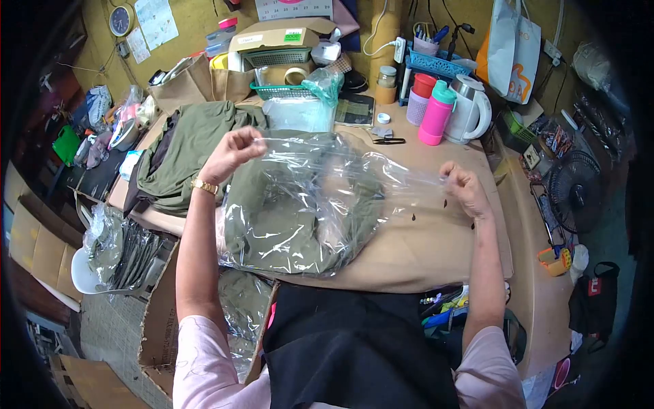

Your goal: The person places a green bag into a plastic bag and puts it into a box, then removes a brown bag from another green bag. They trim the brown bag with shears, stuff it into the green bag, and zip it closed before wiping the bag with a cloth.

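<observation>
A clear plastic bag stretches between my hands above the table. My left hand pinches one end of its edge, and a gold watch circles that wrist. At the other end, my right hand grips the plastic between thumb and fingers. Olive-green folded cloth shows through the shiny film, lying on the brown tabletop. More olive-green garments lie in a loose pile beyond my left forearm.
A cardboard box with bagged green items stands below the table's left front. Black tweezers, a pink bottle and a kettle sit at the back. A fan stands at right; a white tub is at left.
</observation>
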A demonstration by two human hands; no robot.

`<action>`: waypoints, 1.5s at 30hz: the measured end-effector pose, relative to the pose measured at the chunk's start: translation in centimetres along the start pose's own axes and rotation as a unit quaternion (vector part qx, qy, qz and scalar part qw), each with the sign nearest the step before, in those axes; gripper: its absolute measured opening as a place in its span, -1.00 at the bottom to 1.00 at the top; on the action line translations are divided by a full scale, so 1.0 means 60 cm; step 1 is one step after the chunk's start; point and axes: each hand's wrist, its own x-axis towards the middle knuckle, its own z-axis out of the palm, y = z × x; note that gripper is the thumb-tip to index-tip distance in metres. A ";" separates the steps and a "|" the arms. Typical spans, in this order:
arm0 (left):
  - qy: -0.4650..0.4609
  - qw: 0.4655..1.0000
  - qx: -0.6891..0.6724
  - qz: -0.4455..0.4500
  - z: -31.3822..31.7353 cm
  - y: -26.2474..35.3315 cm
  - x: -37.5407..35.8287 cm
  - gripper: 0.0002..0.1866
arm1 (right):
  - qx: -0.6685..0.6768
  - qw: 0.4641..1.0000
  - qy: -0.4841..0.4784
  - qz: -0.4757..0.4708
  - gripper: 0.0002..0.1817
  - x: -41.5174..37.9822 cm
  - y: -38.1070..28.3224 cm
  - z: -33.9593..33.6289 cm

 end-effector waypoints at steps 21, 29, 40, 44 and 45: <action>0.003 0.952 -0.229 0.204 -0.027 0.160 0.006 -0.81 | 0.071 0.993 0.059 -0.070 -0.61 0.038 -0.094 0.023; 0.030 0.972 -0.127 0.196 -0.023 0.197 0.037 -0.78 | -0.046 0.992 0.035 -0.108 -0.68 0.034 -0.105 -0.005; -0.023 0.992 0.049 0.114 0.295 0.116 0.032 -0.53 | 0.263 0.946 0.028 -0.188 -0.86 0.040 -0.074 0.154; -0.006 0.982 0.169 0.084 0.379 0.102 0.029 -0.14 | -0.003 0.983 0.150 -0.107 -0.87 0.025 -0.129 0.278; -0.016 0.991 0.107 0.083 0.388 0.090 0.030 -0.10 | 0.059 0.980 0.160 -0.099 -0.87 0.029 -0.131 0.294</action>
